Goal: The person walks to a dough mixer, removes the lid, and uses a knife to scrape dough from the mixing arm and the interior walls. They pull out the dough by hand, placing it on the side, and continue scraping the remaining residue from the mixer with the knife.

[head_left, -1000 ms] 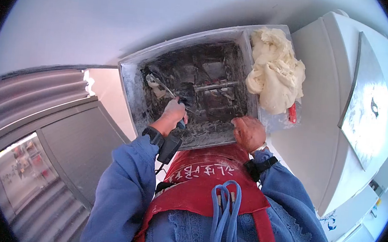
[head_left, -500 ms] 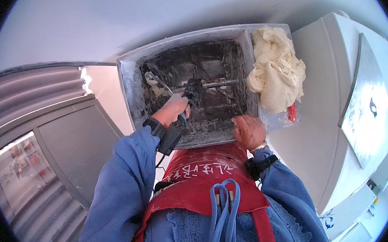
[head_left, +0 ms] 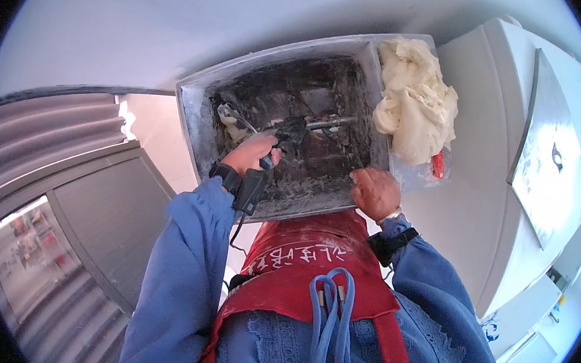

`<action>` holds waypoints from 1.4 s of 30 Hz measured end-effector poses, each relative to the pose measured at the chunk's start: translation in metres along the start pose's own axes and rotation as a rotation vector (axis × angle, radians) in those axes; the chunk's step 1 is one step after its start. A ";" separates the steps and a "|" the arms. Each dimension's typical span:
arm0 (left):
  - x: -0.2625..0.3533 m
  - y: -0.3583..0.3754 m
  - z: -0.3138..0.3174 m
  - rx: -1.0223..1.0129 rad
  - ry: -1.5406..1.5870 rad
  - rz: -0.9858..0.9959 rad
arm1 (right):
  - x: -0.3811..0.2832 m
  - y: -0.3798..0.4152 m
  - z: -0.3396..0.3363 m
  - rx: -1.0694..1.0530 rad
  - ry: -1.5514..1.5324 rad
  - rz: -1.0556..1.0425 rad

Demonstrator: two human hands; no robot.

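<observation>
My left hand [head_left: 248, 154] is inside a grey metal mixer tub [head_left: 197, 142], closed around the dark handle of a scraper [head_left: 243, 122]. The scraper's thin metal part points to the tub's left wall, where a lump of pale dough [head_left: 228, 129] sits against it. A shaft with a dark-coated middle [head_left: 329, 122] crosses the tub. My right hand [head_left: 376, 194] is at the tub's near right corner with fingers curled. What these fingers hold, if anything, is hidden. A large mass of dough [head_left: 418, 99] lies on the ledge right of the tub.
A red object [head_left: 438, 165] is beside the dough on the ledge. A white cabinet [head_left: 480, 108] with a shiny panel [head_left: 549, 149] stands to the right. Left are a dark grey cabinet [head_left: 112, 211] and ridged grey material [head_left: 53, 126]. A pale wall [head_left: 145, 23] rises behind the tub.
My left hand has shifted slightly left with the scraper, and its wrist has turned. My right hand has turned slightly at the tub's corner, its fingers curled more tightly.
</observation>
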State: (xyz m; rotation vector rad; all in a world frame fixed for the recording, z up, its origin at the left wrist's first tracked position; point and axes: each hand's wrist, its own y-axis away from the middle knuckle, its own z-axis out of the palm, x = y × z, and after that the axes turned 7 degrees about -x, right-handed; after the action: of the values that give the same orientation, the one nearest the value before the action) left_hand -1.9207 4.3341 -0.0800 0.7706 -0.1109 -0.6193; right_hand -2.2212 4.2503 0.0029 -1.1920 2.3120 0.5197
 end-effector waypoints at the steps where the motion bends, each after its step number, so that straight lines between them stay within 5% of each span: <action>1: 0.001 0.001 0.000 -0.004 0.001 0.001 | 0.000 0.000 0.000 -0.004 -0.002 0.008; 3: 0.002 0.002 -0.001 -0.133 0.482 -0.106 | -0.001 0.000 0.000 -0.007 0.004 0.007; 10: 0.002 0.003 -0.012 -0.147 0.557 -0.207 | 0.001 -0.001 0.003 0.045 0.027 -0.025; 12: 0.006 0.001 -0.015 -0.357 -1.181 0.279 | 0.000 -0.002 0.004 0.057 0.031 -0.026; 13: 0.005 0.000 -0.013 -0.360 -1.180 0.282 | -0.001 -0.003 0.004 0.072 0.036 -0.025; 18: -0.009 -0.027 0.011 -0.063 0.203 0.075 | -0.001 -0.002 0.001 0.033 0.072 -0.018; 22: -0.013 -0.016 0.021 0.153 0.159 0.048 | -0.001 -0.002 0.002 0.017 0.079 -0.007; 28: -0.024 0.019 0.038 -0.076 0.433 -0.053 | 0.000 -0.002 0.003 0.026 0.055 -0.018; 31: -0.035 0.043 0.048 -0.076 -0.119 0.171 | -0.002 -0.002 0.001 0.018 0.049 -0.014; 34: -0.046 0.075 0.069 -0.251 -0.120 0.233 | -0.002 -0.001 0.000 -0.019 0.052 0.000; 42: -0.075 0.110 0.152 0.046 -0.863 0.535 | 0.004 0.003 0.005 0.002 0.027 -0.041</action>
State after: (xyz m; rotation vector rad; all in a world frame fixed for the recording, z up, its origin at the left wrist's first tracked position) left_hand -1.9765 4.3424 0.1136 0.4390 -1.0903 -0.3969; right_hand -2.2244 4.2518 -0.0030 -1.2495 2.3047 0.4893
